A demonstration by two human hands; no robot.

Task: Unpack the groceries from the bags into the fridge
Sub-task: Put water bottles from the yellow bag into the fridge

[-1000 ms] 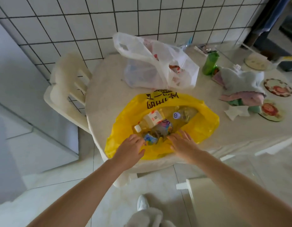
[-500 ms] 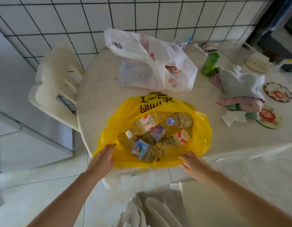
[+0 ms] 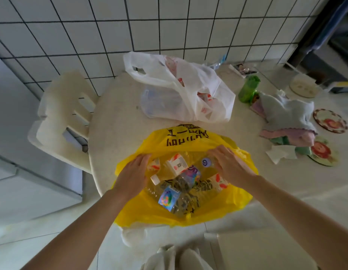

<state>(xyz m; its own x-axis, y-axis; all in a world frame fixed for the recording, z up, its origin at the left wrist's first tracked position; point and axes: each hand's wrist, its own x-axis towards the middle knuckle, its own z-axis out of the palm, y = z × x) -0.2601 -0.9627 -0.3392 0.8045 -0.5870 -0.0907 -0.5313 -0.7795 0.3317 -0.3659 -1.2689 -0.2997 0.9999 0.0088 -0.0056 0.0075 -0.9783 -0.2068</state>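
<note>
An open yellow plastic bag (image 3: pixel 235 201) lies at the round table's near edge with several drink bottles inside. Some have orange-and-white labels (image 3: pixel 177 164), and two have colourful labels (image 3: pixel 168 197). My left hand (image 3: pixel 133 172) lies inside the bag's left side, fingers fairly straight, their tips against an orange-labelled bottle (image 3: pixel 154 165). My right hand (image 3: pixel 230 166) reaches in from the right, fingers curled over the bottle with the white-and-blue cap (image 3: pixel 206 162). Behind them sits a white plastic bag (image 3: pixel 212 90) holding red-and-white packets.
A white plastic chair (image 3: pixel 62 117) stands at the table's left against the tiled wall. On the table (image 3: pixel 118 123) to the right are a green bottle (image 3: pixel 248 88), folded cloths (image 3: pixel 288 115), a tissue and round coasters (image 3: pixel 330 120). A grey appliance side (image 3: pixel 17 123) is at far left.
Both hands moved from the bag's near rim up into the bag: the left onto the left side, the right over the capped bottle. The view shifted closer over the table.
</note>
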